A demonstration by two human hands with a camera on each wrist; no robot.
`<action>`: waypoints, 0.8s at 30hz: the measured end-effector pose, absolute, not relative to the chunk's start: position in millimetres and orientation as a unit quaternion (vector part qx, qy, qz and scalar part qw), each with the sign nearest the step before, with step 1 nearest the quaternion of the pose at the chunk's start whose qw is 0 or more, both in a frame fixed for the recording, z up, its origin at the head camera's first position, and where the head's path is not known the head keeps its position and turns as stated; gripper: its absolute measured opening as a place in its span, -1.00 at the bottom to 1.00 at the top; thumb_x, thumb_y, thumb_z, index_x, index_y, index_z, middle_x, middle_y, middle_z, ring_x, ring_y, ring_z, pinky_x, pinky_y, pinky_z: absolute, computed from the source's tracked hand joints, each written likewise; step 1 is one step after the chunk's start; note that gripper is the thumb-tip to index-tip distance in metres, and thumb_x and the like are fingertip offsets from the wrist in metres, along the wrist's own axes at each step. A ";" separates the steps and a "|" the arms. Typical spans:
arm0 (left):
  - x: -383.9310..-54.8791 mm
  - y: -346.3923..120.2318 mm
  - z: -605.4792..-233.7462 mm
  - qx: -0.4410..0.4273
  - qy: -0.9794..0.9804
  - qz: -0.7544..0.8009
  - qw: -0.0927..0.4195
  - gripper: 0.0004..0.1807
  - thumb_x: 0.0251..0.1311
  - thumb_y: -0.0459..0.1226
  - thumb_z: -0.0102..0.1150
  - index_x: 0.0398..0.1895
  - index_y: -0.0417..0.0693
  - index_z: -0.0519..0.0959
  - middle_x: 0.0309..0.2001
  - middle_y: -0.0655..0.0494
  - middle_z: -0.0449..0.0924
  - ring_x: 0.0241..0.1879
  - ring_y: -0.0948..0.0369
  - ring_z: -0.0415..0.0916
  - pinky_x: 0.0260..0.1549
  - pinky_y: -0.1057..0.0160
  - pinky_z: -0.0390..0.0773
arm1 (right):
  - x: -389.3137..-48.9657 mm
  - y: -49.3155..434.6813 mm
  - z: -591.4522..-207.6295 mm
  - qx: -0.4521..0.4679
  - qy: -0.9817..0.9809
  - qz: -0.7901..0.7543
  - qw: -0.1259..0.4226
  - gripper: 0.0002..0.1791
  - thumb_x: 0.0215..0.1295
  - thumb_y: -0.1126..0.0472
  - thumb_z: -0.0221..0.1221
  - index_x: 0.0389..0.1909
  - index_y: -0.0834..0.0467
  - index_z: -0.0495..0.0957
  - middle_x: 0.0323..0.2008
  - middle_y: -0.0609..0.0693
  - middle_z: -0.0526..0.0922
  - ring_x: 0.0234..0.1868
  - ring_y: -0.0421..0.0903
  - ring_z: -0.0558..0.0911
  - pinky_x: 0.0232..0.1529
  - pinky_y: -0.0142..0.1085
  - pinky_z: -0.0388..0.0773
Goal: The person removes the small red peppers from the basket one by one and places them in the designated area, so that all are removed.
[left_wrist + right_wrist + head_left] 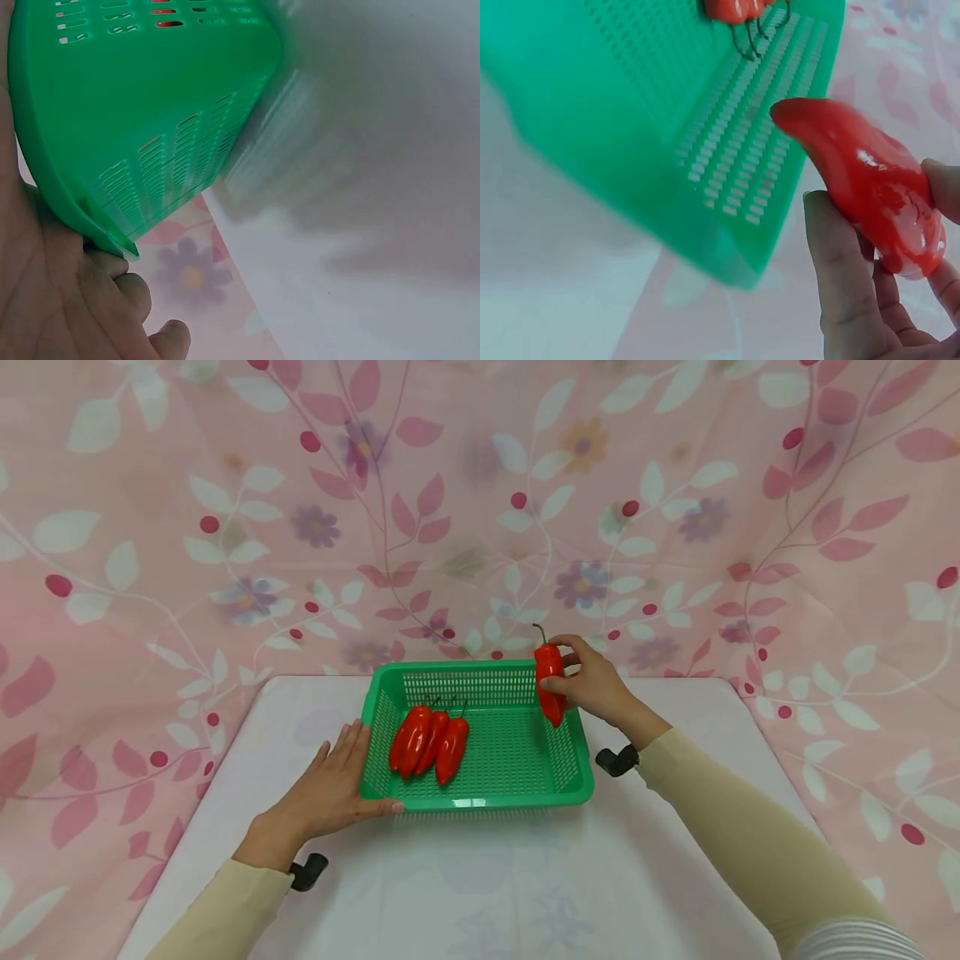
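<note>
A red pepper (551,685) with a thin curved stem is pinched between the thumb and fingers of my right hand (592,685). It hangs tip down over the right end of a green plastic basket (480,802). The right wrist view shows the glossy pepper (870,180) held beside the basket's slotted wall (739,180). My left hand (330,785) rests against the basket's left end, fingers straight along the rim and thumb over the front left corner. Several red peppers (452,752) lie side by side in the basket's left half, stems toward the back.
The basket stands on a table with a white cloth (450,893). Behind the table hangs a pink curtain (480,527) with a leaf and flower print. Each wrist carries a small black device (307,872).
</note>
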State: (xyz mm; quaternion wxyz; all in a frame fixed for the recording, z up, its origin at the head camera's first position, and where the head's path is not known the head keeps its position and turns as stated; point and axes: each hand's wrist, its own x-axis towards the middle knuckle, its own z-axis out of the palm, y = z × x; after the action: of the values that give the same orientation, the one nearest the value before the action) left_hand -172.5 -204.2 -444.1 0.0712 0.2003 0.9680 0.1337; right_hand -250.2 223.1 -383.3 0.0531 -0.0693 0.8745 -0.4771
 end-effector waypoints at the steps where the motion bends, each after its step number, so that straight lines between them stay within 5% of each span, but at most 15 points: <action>1: -172.7 -204.1 -444.3 0.200 0.968 0.133 0.072 0.57 -0.03 0.61 0.18 0.67 -0.41 -0.13 0.69 -0.36 -0.14 0.66 -0.34 -0.15 0.57 -0.40 -0.05 | -249.7 227.0 -382.3 -0.067 0.878 -0.471 0.048 -0.21 0.43 0.11 0.35 0.57 -0.01 0.21 0.28 0.29 0.46 0.10 0.31 0.67 -0.19 0.02 0.82; 15: -172.7 -201.9 -442.8 0.198 0.968 0.134 0.077 0.57 -0.02 0.60 0.20 0.67 -0.40 -0.14 0.69 -0.35 -0.16 0.66 -0.34 -0.17 0.57 -0.39 -0.05 | -246.1 276.8 -379.8 -0.007 0.920 -0.393 -0.007 -0.21 0.45 0.09 0.30 0.61 0.03 0.19 0.33 0.35 0.45 0.14 0.37 0.62 -0.09 0.11 0.80; 24: -172.1 -201.8 -441.4 0.197 0.968 0.136 0.075 0.57 -0.02 0.59 0.21 0.67 -0.41 -0.13 0.69 -0.36 -0.16 0.66 -0.35 -0.16 0.56 -0.40 -0.05 | -246.8 293.7 -405.2 0.018 0.930 -0.366 0.004 -0.22 0.47 0.12 0.27 0.61 0.10 0.18 0.32 0.41 0.43 0.17 0.41 0.58 -0.02 0.16 0.77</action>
State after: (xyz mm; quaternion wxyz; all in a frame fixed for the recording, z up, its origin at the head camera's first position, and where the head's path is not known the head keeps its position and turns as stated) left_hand -172.1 -201.8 -441.4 0.0754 0.1973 0.9679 0.1361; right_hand -246.8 293.7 -405.2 0.0044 0.0182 0.9305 -0.3659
